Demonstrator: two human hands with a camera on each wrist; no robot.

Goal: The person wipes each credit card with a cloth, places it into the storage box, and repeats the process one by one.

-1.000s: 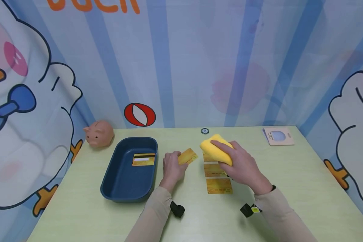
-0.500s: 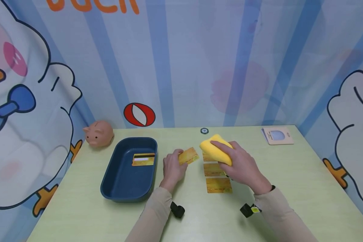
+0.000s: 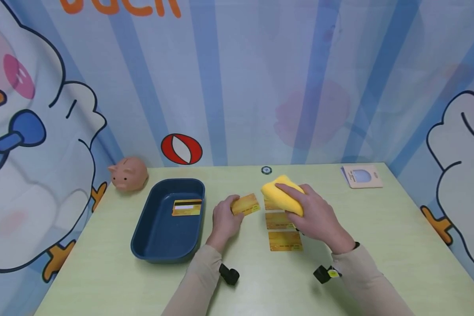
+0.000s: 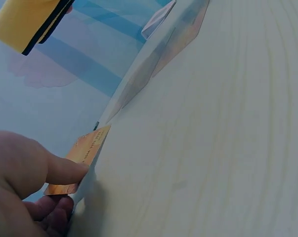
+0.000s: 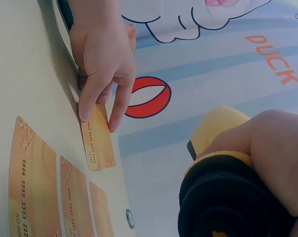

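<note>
My left hand [image 3: 224, 221] pinches a gold bank card [image 3: 246, 205] between thumb and fingers, tilted above the table between the blue tray [image 3: 159, 235] and a column of cards. In the left wrist view, the thumb lies over that card [image 4: 92, 148], with its shadow on the tabletop below. My right hand [image 3: 316, 217] grips a bunched yellow cloth [image 3: 281, 195] with black edging, raised over the column's far end. Three gold cards [image 3: 285, 241] lie face up in that column; the cloth partly covers the farthest one in the head view. Another card [image 3: 186, 207] lies stripe side up inside the tray.
A pink piggy bank [image 3: 128, 174] stands at the table's back left. A small round chip [image 3: 266, 170] lies near the back edge, and a pale flat booklet or packet [image 3: 363, 176] at the back right. A printed curtain [image 3: 245, 87] hangs behind the table.
The card in my left hand has turned slightly toward level, and the left wrist has shifted a little left. My right hand with the cloth looks almost unmoved.
</note>
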